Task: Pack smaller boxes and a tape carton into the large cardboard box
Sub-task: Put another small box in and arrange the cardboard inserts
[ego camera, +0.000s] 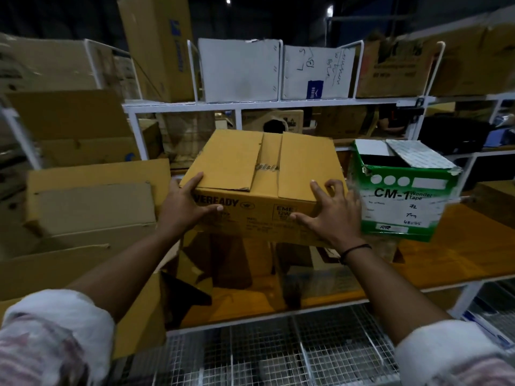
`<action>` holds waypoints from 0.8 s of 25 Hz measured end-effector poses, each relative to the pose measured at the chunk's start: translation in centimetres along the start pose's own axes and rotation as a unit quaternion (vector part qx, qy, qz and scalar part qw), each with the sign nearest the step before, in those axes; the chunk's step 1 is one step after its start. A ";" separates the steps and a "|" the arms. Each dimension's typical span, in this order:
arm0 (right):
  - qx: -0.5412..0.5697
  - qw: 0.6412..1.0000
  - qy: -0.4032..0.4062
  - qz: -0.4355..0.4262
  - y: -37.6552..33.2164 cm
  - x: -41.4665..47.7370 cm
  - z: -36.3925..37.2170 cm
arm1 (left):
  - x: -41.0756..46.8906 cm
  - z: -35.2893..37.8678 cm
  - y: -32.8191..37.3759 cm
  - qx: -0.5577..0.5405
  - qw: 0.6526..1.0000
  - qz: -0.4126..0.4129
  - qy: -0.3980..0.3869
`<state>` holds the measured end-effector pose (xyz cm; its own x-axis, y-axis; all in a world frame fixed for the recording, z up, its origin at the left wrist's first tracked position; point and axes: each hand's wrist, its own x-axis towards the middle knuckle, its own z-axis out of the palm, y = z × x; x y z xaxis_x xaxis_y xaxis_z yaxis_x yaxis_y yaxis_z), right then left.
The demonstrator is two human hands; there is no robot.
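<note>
A brown Eveready box (pixel 262 174) with closed top flaps is raised above the wooden table (pixel 459 260). My left hand (pixel 185 203) grips its near-left corner and my right hand (pixel 331 211) grips its near-right corner. Just right of it stands the green and white tape carton (pixel 401 201), marked CM-1 Wonder Tape, with its top flaps open. At the left sits a large cardboard box (pixel 92 207) with its flaps spread wide. Under the held box lie more cardboard pieces (pixel 223 263), partly hidden.
A white metal shelf rack (pixel 264 103) runs across the back, carrying grey, white and brown cartons (pixel 239 71). More stacked cardboard boxes (pixel 69 118) fill the left. A wire mesh shelf (pixel 278 352) lies below the table's front edge.
</note>
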<state>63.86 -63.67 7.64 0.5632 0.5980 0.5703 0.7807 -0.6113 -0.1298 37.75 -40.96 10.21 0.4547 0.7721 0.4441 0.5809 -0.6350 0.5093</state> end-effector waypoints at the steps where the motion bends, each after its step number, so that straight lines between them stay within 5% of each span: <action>1: 0.009 1.000 0.000 -0.008 -0.7 0.3 -0.5 | -0.2 -1.3 -0.1 0.008 1.000 -0.002 0.011; 11: 0.055 0.996 0.030 -0.068 -10.0 2.0 -3.5 | -1.0 -12.1 -4.7 0.078 0.994 -0.012 0.080; 20: 0.090 0.989 0.030 -0.113 -26.2 2.3 -2.9 | -0.9 -22.0 -17.3 0.103 0.989 -0.032 0.102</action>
<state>43.95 -47.81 14.71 0.3554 0.6741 0.6476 0.9237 -0.3593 -0.1330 12.47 -31.25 17.25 0.2793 0.7758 0.5658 0.7383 -0.5502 0.3900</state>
